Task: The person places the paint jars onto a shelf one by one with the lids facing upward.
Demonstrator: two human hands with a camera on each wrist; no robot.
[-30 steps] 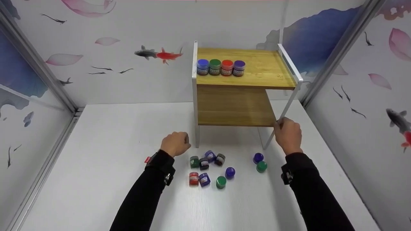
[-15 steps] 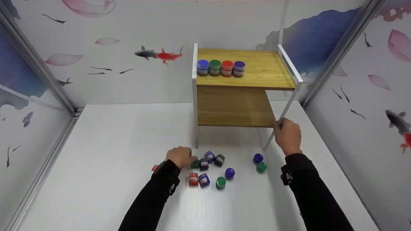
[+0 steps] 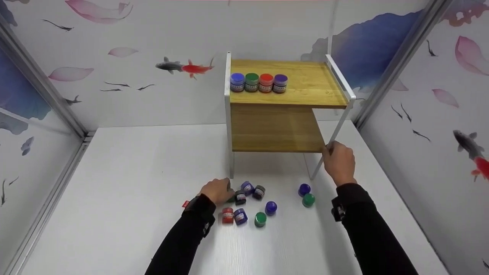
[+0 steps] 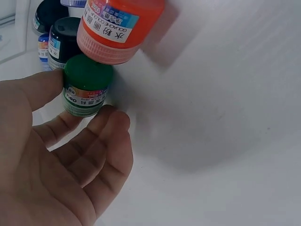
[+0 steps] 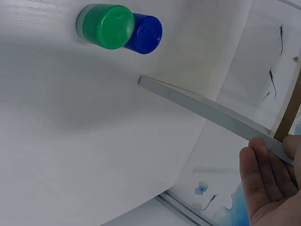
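Left hand (image 3: 216,191) pinching a green jar (image 4: 87,89); right hand (image 3: 340,162) gripping the front leg (image 3: 318,168) of a rack (image 3: 313,86)
The green jar is just beside a black jar (image 3: 240,197), near a red jar (image 3: 227,215); contact with the white surface (image 3: 114,210) cannot be told; four jars (image 3: 251,82) line the rack's top board.

High head view facing forward-down, wrist views close, head and left sharing lower red jar (image 3: 227,216)

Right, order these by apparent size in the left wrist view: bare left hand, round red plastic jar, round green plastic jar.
1. Left hand
2. Red jar, perhaps enlarged by nearness
3. Green jar
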